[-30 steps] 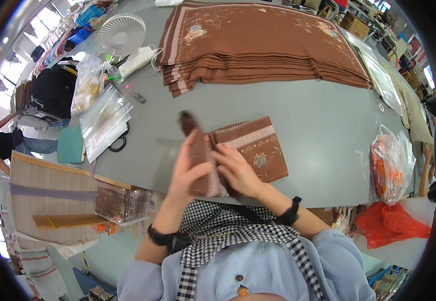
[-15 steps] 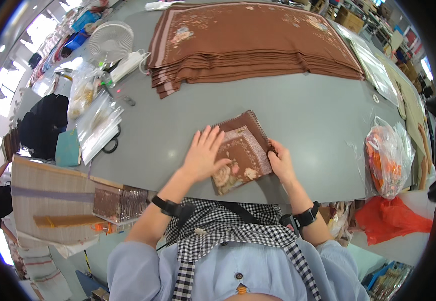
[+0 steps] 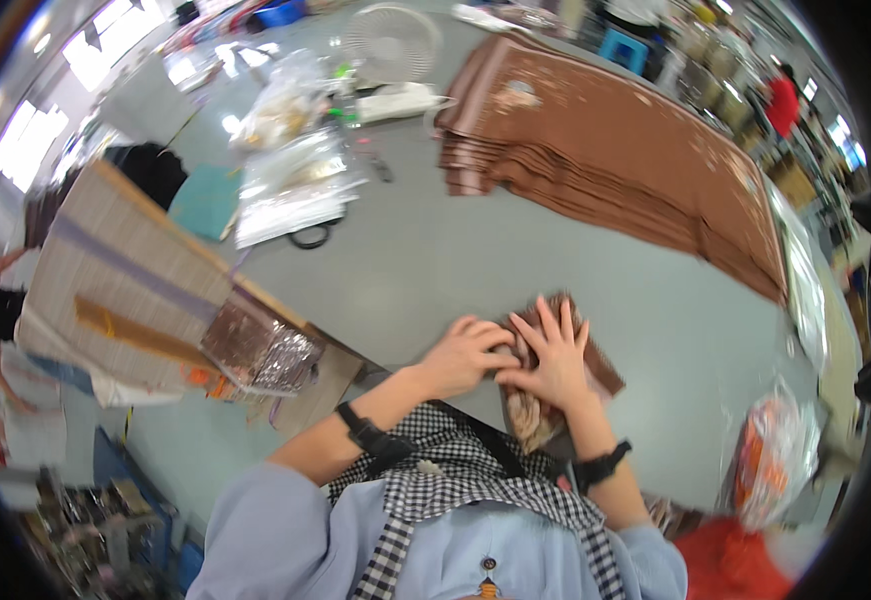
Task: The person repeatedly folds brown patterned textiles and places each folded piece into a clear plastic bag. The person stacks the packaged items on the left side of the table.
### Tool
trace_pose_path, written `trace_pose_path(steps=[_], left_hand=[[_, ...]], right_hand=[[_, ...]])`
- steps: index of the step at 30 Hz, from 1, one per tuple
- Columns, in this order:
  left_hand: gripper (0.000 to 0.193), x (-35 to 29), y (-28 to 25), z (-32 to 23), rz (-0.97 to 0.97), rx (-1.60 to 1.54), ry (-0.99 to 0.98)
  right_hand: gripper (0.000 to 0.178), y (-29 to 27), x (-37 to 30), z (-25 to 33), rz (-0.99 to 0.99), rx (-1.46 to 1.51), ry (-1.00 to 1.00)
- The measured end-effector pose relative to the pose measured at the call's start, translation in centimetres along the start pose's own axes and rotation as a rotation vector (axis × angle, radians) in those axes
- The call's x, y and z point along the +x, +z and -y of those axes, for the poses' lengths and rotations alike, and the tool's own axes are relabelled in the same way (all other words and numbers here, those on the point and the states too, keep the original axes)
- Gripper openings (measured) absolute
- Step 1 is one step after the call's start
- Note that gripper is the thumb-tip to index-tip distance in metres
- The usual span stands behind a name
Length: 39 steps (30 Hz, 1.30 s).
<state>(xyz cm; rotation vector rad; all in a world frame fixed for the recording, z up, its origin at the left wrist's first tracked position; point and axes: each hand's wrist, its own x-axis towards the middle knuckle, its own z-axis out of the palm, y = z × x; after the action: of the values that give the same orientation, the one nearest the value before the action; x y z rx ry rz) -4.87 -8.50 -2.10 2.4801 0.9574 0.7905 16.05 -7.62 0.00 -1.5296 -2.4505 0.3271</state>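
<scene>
A folded brown floral scarf [image 3: 605,374] lies on the grey table close to my body, its left side bunched up. My right hand [image 3: 553,362] rests on top of it, fingers spread and the palm down. At the scarf's left edge, my left hand [image 3: 465,354] has its fingers bent onto the cloth, close to the right thumb. Both hands partly cover the scarf. Farther off, a wide stack of brown floral scarves [image 3: 615,150] lies in layers.
Clear plastic sleeves [image 3: 300,195] and black scissors [image 3: 309,236] lie at the left, with a white fan [image 3: 392,42] behind. A board [image 3: 135,250] beside the table carries a plastic-wrapped brown pack [image 3: 260,340]. At the right sits a clear bag with orange contents [image 3: 770,450].
My right hand has gone from the scarf's right edge to lying flat on it. My left hand has moved from the top to the left edge. The view has turned.
</scene>
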Motion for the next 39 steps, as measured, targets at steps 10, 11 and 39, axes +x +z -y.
trace_pose_path(steps=[10,11,39], left_hand=[[0.028,-1.7,-18.4,17.5,-0.380,0.266,-0.580],[0.027,-3.1,-19.9,19.5,-0.326,0.434,-0.563],[0.019,3.2,7.4,-0.5,-0.063,0.053,-0.112]], right_hand=[[0.041,-0.1,-0.2,-6.8,-0.106,0.085,0.124],[0.043,-0.1,-0.4,-7.7,-0.051,0.091,0.123],[0.032,1.0,-1.0,-1.8,-0.290,0.122,-0.398]])
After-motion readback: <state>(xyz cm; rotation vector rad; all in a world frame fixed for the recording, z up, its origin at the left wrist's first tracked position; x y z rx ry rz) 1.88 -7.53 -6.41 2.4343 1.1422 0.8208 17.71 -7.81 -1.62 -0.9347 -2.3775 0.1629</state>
